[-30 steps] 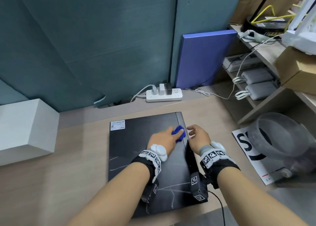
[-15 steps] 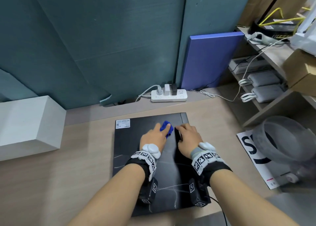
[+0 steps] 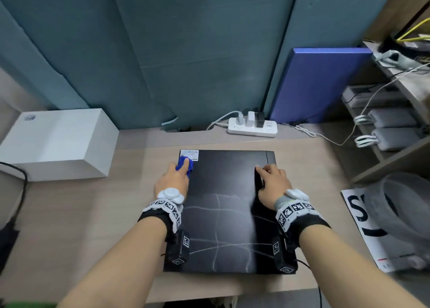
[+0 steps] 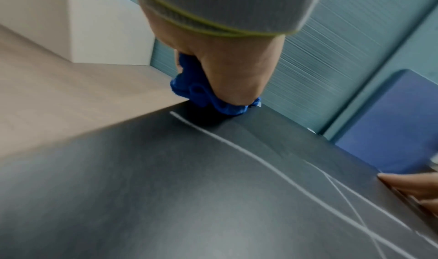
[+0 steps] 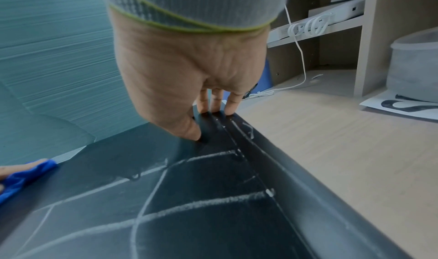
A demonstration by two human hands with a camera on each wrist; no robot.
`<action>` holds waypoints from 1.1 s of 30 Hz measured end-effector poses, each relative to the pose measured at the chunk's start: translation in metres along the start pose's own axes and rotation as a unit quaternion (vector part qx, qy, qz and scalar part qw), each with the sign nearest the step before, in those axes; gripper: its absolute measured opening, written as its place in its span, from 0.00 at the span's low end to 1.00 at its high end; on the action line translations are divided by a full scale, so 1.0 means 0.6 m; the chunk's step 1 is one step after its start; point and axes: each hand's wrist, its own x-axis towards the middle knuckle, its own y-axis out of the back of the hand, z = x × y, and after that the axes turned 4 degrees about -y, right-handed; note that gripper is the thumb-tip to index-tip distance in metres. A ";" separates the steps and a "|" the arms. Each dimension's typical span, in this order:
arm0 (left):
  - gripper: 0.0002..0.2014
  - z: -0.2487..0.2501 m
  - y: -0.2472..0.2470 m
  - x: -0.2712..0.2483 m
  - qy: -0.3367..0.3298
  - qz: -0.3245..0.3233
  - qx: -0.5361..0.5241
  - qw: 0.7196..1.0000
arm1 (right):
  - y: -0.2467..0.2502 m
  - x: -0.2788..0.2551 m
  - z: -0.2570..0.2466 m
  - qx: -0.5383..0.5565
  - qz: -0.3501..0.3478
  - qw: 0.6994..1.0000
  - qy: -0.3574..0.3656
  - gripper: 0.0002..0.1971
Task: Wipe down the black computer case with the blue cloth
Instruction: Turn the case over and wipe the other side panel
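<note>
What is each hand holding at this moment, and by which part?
The left hand grips the bunched blue cloth, pressing it on the black computer case at its far left corner. The right hand holds nothing; its fingertips rest on the case.

The left hand (image 3: 173, 179) hides most of the blue cloth (image 3: 186, 164); its fingers are hidden.

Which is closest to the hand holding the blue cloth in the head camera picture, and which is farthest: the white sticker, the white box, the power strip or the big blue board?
From the left hand:
1. White sticker, on the case's far-left corner, just beyond the fingers.
2. White box, off to the left on the desk.
3. Power strip, behind the case by the wall.
4. Blue board, leaning far right.
</note>
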 end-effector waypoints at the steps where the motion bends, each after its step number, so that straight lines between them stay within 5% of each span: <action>1: 0.25 0.003 0.000 -0.004 0.018 0.000 -0.001 1.000 | 0.002 -0.001 -0.001 -0.007 -0.007 1.000 0.001 0.40; 5: 0.30 0.062 -0.007 -0.033 0.039 -0.022 0.003 0.999 | 0.006 -0.011 -0.011 -0.037 -0.024 0.999 -0.008 0.42; 11: 0.32 0.179 -0.019 -0.116 -0.114 -0.048 -0.005 0.992 | -0.005 -0.034 -0.047 -0.080 -0.036 0.995 -0.038 0.42; 14: 0.31 0.153 -0.016 -0.112 -0.135 -0.046 -0.007 0.990 | -0.012 -0.040 -0.054 -0.073 -0.038 0.995 -0.049 0.43; 21: 0.30 -0.013 0.009 -0.056 -0.018 -0.030 -0.012 0.999 | -0.027 -0.063 -0.065 -0.044 -0.069 0.994 -0.069 0.45; 24: 0.32 -0.008 -0.002 -0.056 -0.004 -0.012 -0.004 1.000 | -0.038 -0.072 -0.070 -0.034 -0.064 0.995 -0.070 0.43; 27: 0.36 0.060 -0.019 -0.094 -0.074 -0.012 -0.015 0.997 | -0.049 -0.070 -0.066 -0.024 -0.059 0.995 -0.081 0.43; 30: 0.36 0.107 -0.038 -0.136 -0.219 -0.029 -0.029 0.975 | -0.054 -0.066 -0.060 -0.014 -0.060 0.995 -0.079 0.42; 33: 0.34 0.097 -0.014 -0.134 -0.235 -0.063 -0.018 0.970 | -0.046 -0.063 -0.048 -0.004 -0.059 0.996 -0.070 0.42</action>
